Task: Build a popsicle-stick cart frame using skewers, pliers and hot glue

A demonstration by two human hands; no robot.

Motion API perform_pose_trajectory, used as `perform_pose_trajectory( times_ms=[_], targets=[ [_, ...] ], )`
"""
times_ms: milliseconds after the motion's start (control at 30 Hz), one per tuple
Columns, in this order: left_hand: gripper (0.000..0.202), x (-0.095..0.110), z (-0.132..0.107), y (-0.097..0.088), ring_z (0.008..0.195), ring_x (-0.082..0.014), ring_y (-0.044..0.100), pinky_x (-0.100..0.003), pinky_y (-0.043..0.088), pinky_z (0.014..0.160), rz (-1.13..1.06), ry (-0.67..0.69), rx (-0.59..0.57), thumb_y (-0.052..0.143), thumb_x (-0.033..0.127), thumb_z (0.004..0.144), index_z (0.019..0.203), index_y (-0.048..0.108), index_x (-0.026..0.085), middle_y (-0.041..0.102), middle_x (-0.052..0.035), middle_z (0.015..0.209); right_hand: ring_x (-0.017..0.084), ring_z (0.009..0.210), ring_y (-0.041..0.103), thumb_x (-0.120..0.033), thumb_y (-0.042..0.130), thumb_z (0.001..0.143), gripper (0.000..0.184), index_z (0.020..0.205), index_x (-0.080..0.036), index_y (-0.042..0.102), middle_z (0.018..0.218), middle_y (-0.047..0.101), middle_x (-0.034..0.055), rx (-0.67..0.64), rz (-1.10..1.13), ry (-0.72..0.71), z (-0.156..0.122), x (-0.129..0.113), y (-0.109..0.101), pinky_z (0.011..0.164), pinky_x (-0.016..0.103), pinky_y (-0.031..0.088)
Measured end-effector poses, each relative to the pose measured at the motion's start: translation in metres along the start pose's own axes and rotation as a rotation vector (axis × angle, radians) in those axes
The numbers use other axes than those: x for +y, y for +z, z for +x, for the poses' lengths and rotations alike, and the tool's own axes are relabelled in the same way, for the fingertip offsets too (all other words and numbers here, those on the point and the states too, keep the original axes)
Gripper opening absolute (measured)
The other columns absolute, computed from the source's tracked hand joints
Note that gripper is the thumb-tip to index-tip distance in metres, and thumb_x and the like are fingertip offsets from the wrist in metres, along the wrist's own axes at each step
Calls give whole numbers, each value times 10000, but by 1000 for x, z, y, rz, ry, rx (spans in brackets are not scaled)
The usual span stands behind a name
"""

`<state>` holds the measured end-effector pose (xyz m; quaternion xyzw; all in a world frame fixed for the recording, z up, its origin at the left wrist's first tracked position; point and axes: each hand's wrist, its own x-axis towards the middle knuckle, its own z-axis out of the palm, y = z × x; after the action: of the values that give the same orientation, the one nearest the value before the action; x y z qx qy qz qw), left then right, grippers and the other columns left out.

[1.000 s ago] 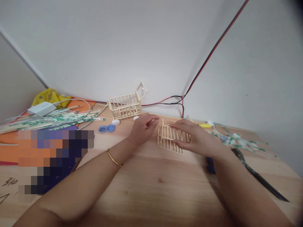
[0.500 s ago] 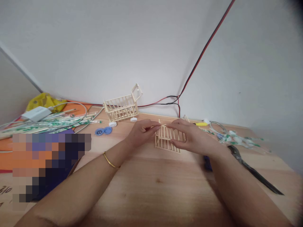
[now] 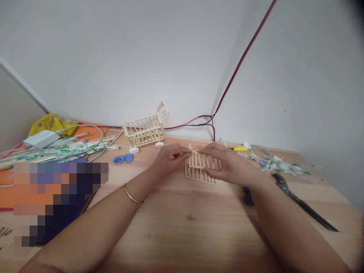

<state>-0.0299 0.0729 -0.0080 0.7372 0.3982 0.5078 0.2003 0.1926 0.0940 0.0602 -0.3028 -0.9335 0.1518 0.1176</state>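
A half-built stick basket (image 3: pixel 200 168) (nothing seen inside it) was pinched at its top rail by the left hand (image 3: pixel 169 159) and gripped by the right hand (image 3: pixel 227 165), its far side hidden.

handwritten "310" on paper (image 3: pixel 5 232), partly cut off

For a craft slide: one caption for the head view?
Both hands, left hand and right hand, pinch a small stick frame on a wooden table.

The left hand (image 3: pixel 170 159) has closed in — its fingertips now pinch the stick frame (image 3: pixel 200 168); gap gone.
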Motion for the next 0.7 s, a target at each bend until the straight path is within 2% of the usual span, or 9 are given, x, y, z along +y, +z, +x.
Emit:
perform_pose_trajectory(
  times_ms=[700],
  targets=[
    [143,-2,0,1,569,-86,496,-217,389,571,-13,7,-5,608,235,830,858,719,150,562,8,596,226,1055,557,-284,608,785,413,1192,-229,562,1140,564,83,14,6,-27,0,2,1,908,384,474]
  ],
)
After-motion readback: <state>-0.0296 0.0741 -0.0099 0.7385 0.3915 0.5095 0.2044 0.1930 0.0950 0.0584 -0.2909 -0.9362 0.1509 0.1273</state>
